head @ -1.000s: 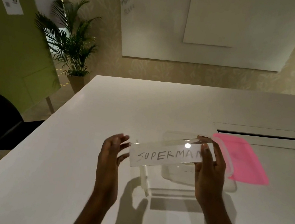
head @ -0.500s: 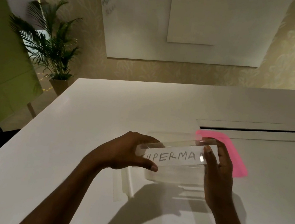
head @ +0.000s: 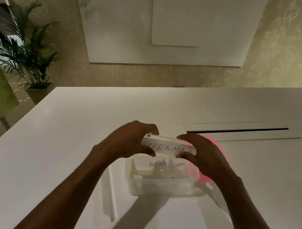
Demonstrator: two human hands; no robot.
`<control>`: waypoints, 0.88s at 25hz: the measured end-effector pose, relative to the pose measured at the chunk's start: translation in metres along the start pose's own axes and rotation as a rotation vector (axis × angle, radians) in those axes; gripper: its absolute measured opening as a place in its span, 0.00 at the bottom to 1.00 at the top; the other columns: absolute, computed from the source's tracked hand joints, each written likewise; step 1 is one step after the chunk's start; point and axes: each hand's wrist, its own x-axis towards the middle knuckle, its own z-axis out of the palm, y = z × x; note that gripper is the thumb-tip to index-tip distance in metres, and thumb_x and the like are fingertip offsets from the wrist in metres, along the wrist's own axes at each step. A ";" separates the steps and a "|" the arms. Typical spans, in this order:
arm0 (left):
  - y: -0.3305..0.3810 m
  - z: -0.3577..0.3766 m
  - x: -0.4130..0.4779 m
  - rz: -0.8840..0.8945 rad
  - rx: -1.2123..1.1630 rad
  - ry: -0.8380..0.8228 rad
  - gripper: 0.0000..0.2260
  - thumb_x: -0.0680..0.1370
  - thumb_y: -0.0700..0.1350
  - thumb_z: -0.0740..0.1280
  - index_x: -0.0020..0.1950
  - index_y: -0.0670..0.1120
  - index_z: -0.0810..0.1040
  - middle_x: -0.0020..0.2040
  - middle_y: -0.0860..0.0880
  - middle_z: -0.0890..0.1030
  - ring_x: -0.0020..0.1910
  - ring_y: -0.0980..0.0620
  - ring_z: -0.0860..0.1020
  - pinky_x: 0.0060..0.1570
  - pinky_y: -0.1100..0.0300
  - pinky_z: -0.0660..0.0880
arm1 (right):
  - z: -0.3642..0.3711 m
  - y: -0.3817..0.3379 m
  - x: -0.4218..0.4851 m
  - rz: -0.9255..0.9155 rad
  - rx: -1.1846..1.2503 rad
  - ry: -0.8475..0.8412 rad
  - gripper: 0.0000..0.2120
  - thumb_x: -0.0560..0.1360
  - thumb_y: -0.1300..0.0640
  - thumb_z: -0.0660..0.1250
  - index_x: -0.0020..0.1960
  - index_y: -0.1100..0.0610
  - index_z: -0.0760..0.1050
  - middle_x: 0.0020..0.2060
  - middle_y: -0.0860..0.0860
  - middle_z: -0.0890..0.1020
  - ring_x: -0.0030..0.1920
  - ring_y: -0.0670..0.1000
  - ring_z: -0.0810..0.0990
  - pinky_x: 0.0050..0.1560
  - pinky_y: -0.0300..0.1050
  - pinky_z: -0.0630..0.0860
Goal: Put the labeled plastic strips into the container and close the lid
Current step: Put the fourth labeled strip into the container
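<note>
A clear plastic strip lettered SUPERMAN (head: 166, 147) is held above the open clear container (head: 167, 188). My left hand (head: 133, 141) grips its left end and my right hand (head: 202, 156) grips its right end, fingers curled over the top edge and thumbs under it. Inside the container lies a strip marked ALPHA (head: 157, 164) among other clear strips. The pink lid (head: 223, 161) lies on the table behind and to the right of the container, mostly hidden by my right hand. More clear strips (head: 107, 197) lie on the table left of the container.
The white table (head: 65, 141) has a long cable slot (head: 241, 131) at the back right. A potted palm (head: 24, 57) stands on the floor past the table's left corner. Whiteboards hang on the far wall.
My left hand went from open beside the strip to gripping its left end. Both hands carried the strip over the container, and the ALPHA strip inside is now visible.
</note>
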 end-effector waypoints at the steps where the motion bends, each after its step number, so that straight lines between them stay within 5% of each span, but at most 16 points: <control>1: -0.002 0.006 0.003 -0.009 -0.010 -0.007 0.22 0.69 0.54 0.81 0.60 0.56 0.79 0.54 0.55 0.84 0.49 0.54 0.81 0.43 0.64 0.78 | 0.005 0.005 0.003 0.005 -0.001 -0.035 0.29 0.67 0.28 0.66 0.65 0.37 0.74 0.51 0.25 0.77 0.51 0.32 0.78 0.52 0.35 0.76; 5: -0.014 0.028 0.007 -0.028 -0.011 -0.107 0.18 0.69 0.54 0.80 0.57 0.53 0.83 0.47 0.56 0.84 0.46 0.56 0.81 0.45 0.58 0.79 | 0.026 0.021 0.010 0.040 0.003 -0.254 0.25 0.66 0.33 0.71 0.60 0.40 0.75 0.54 0.40 0.84 0.50 0.43 0.82 0.52 0.48 0.81; 12: -0.031 0.063 0.008 -0.117 0.048 -0.266 0.20 0.69 0.57 0.79 0.57 0.51 0.83 0.48 0.54 0.82 0.47 0.52 0.79 0.45 0.56 0.76 | 0.055 0.029 0.019 0.029 -0.187 -0.491 0.20 0.67 0.42 0.79 0.54 0.47 0.78 0.50 0.44 0.84 0.47 0.49 0.82 0.42 0.42 0.75; 18: -0.040 0.088 0.010 -0.192 0.061 -0.308 0.24 0.66 0.57 0.81 0.58 0.51 0.84 0.52 0.55 0.81 0.51 0.51 0.79 0.47 0.56 0.77 | 0.064 0.028 0.021 0.014 -0.289 -0.495 0.28 0.70 0.39 0.78 0.66 0.48 0.78 0.62 0.44 0.83 0.61 0.49 0.80 0.57 0.44 0.74; 22: -0.043 0.097 0.007 -0.208 0.075 -0.310 0.23 0.67 0.56 0.81 0.58 0.49 0.86 0.53 0.48 0.84 0.53 0.46 0.81 0.53 0.48 0.80 | 0.064 0.028 0.021 0.008 -0.342 -0.514 0.30 0.73 0.39 0.75 0.70 0.50 0.76 0.65 0.46 0.81 0.65 0.50 0.79 0.55 0.42 0.70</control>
